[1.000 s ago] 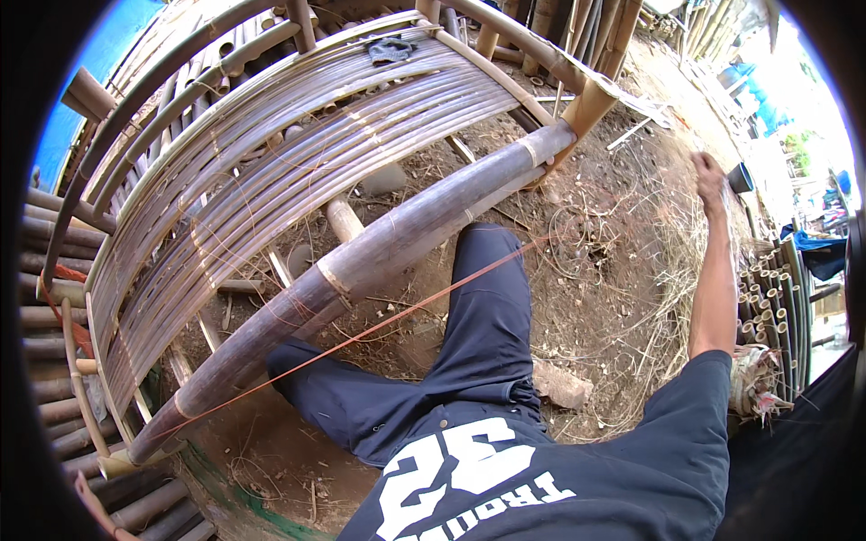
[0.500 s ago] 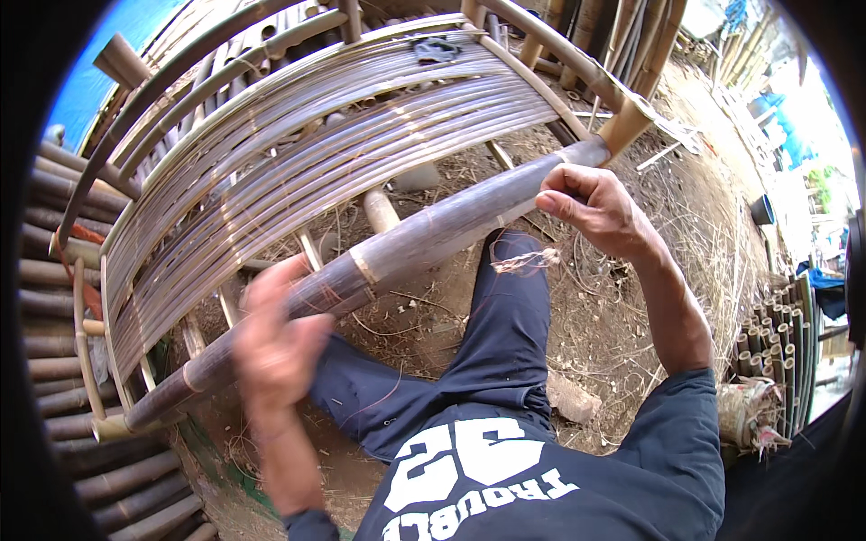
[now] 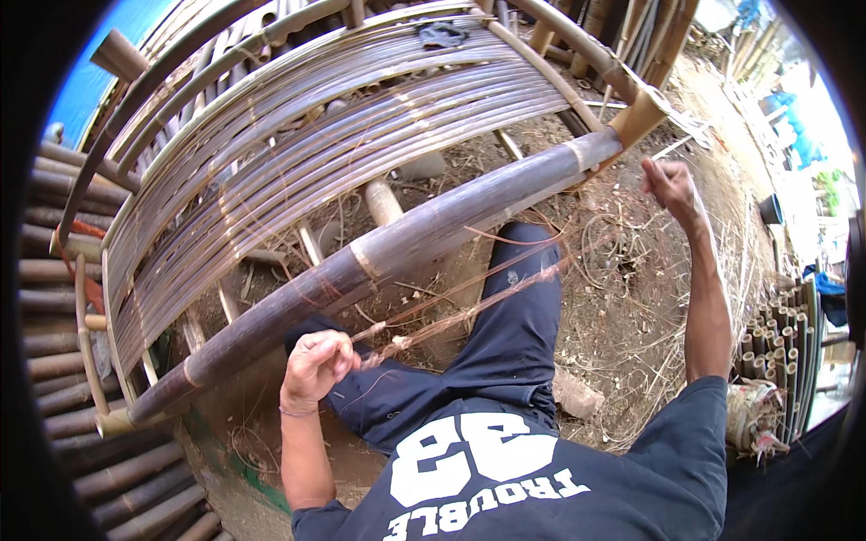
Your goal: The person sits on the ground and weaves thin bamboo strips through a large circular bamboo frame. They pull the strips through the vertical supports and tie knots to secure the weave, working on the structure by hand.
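Note:
My left hand (image 3: 317, 362) is closed in front of the thick dark bamboo pole (image 3: 451, 212), gripping thin reddish-brown twine. The twine (image 3: 466, 312) runs from that fist across my lap toward the right, blurred, with knotted lumps near the hand. Beyond the pole's right end, my right hand (image 3: 672, 191) is raised with fingers closed; what they hold, if anything, cannot be made out. Fine strands of the same colour loop around the pole near its middle. The pole forms the near edge of a bamboo bench frame with a slatted panel (image 3: 361, 140).
Stacked bamboo poles (image 3: 72, 316) lie at the left. A bundle of cut bamboo tubes (image 3: 776, 347) stands at the right. A stone block (image 3: 575, 392) sits on the dirt by my leg. Dark cloth (image 3: 442, 34) lies on the slats.
My left hand has come down off the pole toward my lap and closed on the twine. My right hand has moved away from the pole, outward to the right. Twine now stretches across my lap.

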`<state>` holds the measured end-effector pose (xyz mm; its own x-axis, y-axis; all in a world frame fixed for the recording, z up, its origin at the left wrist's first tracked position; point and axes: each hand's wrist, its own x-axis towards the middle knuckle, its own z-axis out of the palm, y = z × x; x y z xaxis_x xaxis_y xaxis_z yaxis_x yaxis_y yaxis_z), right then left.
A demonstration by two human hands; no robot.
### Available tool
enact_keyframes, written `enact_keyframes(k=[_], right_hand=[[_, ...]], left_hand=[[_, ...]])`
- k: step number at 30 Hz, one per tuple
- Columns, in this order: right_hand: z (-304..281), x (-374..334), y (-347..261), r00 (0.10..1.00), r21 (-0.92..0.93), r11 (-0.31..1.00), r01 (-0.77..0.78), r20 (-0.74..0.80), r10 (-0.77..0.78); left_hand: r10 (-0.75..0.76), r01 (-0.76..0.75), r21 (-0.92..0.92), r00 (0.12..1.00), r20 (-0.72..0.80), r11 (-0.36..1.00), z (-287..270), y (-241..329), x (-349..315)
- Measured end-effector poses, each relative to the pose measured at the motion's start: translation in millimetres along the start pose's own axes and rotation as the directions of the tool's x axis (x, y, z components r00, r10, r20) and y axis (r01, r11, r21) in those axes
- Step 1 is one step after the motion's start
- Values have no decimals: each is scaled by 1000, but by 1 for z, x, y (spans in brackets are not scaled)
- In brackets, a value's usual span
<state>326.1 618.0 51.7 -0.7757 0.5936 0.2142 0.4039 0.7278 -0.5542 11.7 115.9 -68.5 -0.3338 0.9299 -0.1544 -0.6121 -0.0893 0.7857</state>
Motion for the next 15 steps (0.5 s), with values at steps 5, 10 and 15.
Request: enact_keyframes(k=[5, 10, 15], right_hand=[[-2, -48, 104, 775, 280, 836, -472, -319, 545], [-29, -96, 182, 769, 83, 872, -483, -437, 467], [-75, -138, 254, 690, -91, 740, -666, -452, 566]], left_hand=[[-41, 33, -80, 993, -113, 996, -71, 56, -94], [-117, 273, 244, 852, -510, 930, -115, 112, -177], [99, 602, 508, 581, -808, 616, -154, 177, -218]])
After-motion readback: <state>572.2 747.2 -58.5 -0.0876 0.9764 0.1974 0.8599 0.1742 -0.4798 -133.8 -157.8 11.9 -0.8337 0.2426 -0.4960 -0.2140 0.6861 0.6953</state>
